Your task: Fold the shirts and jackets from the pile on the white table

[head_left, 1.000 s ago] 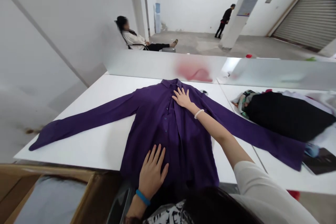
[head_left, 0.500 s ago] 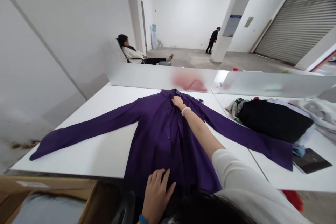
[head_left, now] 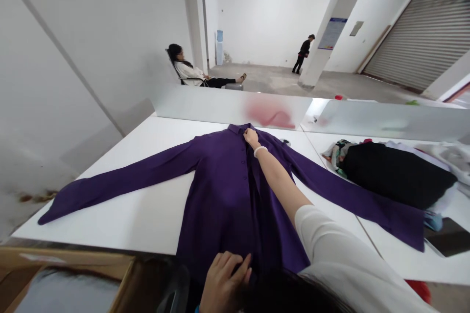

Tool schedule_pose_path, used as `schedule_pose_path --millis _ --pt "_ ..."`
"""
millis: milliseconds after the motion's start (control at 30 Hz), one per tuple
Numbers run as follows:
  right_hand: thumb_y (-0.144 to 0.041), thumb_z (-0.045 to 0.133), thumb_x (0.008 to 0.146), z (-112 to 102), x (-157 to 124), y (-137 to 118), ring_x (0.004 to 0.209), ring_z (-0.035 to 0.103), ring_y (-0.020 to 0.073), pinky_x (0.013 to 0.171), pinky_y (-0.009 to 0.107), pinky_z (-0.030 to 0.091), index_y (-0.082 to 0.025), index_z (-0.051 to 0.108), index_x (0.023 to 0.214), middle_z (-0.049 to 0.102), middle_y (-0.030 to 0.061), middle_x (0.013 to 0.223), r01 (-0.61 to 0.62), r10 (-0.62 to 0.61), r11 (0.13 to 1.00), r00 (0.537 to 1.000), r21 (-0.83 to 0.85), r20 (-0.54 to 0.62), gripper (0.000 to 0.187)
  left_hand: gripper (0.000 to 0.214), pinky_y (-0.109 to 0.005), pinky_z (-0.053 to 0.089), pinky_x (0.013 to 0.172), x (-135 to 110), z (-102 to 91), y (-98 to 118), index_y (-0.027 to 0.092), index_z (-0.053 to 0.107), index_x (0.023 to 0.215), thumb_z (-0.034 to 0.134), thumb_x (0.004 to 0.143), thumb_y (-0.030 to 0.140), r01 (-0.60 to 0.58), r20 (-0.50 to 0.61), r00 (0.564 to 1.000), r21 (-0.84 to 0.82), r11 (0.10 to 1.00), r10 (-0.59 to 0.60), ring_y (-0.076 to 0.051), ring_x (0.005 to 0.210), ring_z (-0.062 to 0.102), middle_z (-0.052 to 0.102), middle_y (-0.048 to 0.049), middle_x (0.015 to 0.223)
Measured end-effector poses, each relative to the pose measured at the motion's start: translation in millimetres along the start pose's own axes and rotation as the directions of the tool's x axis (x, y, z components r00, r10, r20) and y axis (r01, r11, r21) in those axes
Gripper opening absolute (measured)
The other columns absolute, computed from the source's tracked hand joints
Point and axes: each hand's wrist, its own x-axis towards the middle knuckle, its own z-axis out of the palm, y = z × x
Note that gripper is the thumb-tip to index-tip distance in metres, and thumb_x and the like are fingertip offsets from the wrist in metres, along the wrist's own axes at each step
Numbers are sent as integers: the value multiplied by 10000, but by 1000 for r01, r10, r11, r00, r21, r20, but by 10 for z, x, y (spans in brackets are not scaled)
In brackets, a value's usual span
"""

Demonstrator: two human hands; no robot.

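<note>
A purple button-up shirt (head_left: 220, 186) lies front up on a white table (head_left: 147, 220), its sleeves spread to both sides. Below the collar, my right hand (head_left: 251, 138) is closed in a pinch on the front placket. At the near edge, my left hand (head_left: 223, 274) has its fingers curled on the lower front, thumb and forefinger closed on the fabric. Dark hair hides part of the hem beside it. The placket hangs partly apart, with a dark fold between the two front panels.
To the right lies a pile of clothes (head_left: 400, 171), black on top, beside a dark flat object (head_left: 448, 237). A cardboard box (head_left: 121, 274) stands at the near left. A frosted divider (head_left: 205, 105) runs along the table's back. Two people are farther off.
My left hand has gone from spread fingers to a pinch at the shirt's lower front. My right hand stays near the collar, and the placket has shifted right, opening a gap. The view has tilted slightly.
</note>
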Motion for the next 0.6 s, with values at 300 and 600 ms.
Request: schedule_pose_path --millis 300,600 --pt "-231 541 894 -296 -396 7 1034 598 178 888 264 437 -110 498 1264 629 132 1159 254 -257 961 966 108 22 391 280 -378 440 960 219 -29 -335 206 650 1069 417 918 238 6 47 999 152 988 -14 -189 990 613 689 -48 1030" --pt "-333 454 942 -267 -2971 999 1267 446 266 1072 487 309 -155 526 1284 514 146 1340 507 -513 855 858 -105 -37 392 550 -536 258 1080 1614 22 -2175 131 505 1327 260 917 404 159 388 856 429 889 -341 -343 1320 366 458 -143 1403"
